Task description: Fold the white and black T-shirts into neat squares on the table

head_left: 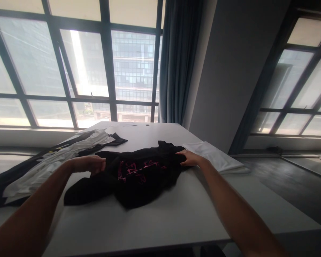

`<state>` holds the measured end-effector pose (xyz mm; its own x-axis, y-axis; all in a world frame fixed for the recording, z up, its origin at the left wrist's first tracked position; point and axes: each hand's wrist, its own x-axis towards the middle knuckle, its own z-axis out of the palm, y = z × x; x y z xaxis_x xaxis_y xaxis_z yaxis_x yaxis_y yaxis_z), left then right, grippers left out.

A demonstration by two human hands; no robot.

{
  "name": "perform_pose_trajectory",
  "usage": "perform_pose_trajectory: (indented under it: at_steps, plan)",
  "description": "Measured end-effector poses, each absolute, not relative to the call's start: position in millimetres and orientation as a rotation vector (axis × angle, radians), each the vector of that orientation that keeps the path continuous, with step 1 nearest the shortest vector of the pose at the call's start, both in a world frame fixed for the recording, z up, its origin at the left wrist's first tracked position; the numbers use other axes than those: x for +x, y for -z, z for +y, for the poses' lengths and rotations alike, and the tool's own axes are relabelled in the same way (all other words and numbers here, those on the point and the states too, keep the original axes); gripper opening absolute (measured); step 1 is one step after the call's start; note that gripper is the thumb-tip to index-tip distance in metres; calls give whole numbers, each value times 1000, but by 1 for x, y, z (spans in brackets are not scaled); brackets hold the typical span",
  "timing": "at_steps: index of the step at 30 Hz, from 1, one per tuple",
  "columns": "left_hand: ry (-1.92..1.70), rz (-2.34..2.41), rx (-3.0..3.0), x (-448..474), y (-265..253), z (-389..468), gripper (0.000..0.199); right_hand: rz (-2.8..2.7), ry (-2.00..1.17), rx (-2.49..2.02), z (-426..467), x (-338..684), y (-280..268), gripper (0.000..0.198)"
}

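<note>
A crumpled black T-shirt with pink lettering lies spread across the white table in front of me. At its left side my left hand is closed, fingers curled on the dark cloth. On the opposite side my right hand pinches the shirt's right end between thumb and fingers. The fabric sags in loose folds between both hands, and its lower edge rests on the tabletop.
Left on the table is a loose pile of white and black clothes. A folded white cloth lies at the right edge. Behind stand large windows, a blue-grey curtain and a grey pillar.
</note>
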<state>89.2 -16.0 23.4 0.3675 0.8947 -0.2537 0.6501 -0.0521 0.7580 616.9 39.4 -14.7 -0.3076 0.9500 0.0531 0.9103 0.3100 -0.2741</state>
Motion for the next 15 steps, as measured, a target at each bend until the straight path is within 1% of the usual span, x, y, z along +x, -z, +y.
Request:
perform_pose_trajectory:
  at_steps: [2,3,4,6,9,12,15]
  plan:
    - [-352,1418,1889,96,-14,-7,61,-2362,-106,-1695,43,615,24,40]
    - [-392,1484,1989,99,-6,-1,63,-2342,-27,-1698,44,613,28,27]
    - [-461,1583,2115,102,3,6,63,-2318,32,-1709,46,610,31,21]
    - [-528,1774,2329,107,24,21,68,-2284,64,-1750,48,604,34,21]
    - [-402,1945,2375,108,49,35,71,-2243,19,-1855,51,601,32,22]
    - [-301,1918,2312,102,55,39,74,-2207,-12,-1944,50,607,21,23]
    - [-295,1812,2333,92,47,41,89,-2255,-261,-1925,41,620,3,19]
